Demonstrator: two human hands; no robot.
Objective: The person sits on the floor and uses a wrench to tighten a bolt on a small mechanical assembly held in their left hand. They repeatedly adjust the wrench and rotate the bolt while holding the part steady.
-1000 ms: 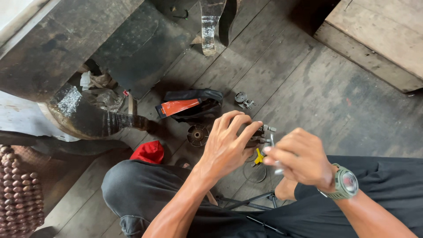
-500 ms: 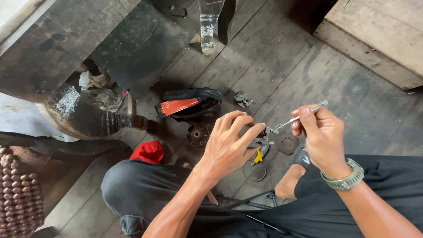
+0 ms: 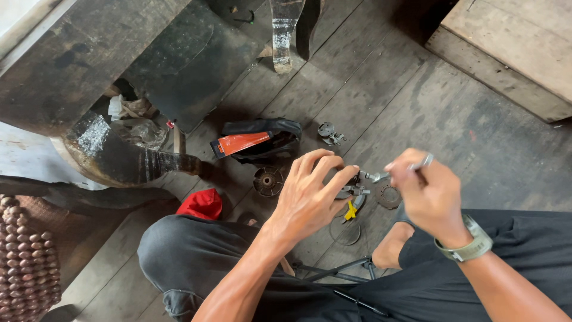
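1. Person seated on dark weathered wooden plank floor, knees in dark grey trousers at bottom of view.
2. Left hand rests palm down over small grey metal mechanical part, fingers curled and slightly spread, tips gripping the part on the floor between the knees.
3. Right hand, with olive-green wristwatch, fingers pressed together pinching thin silver metal tool; tool tip meets the part just beside the left fingertips. Hand is blurred.
4. Small yellow piece lies just under the part; thin wire ring on floor below it.
5. Flat toothed metal disc on floor, touching or just beside the right hand; cannot tell which.
6. Round rusty brown metal hub left of left hand; red cloth by left knee.
7. Further out: black pouch with orange-red strip, small grey metal assembly just right of it.
8. Far right corner: pale wooden plank box.
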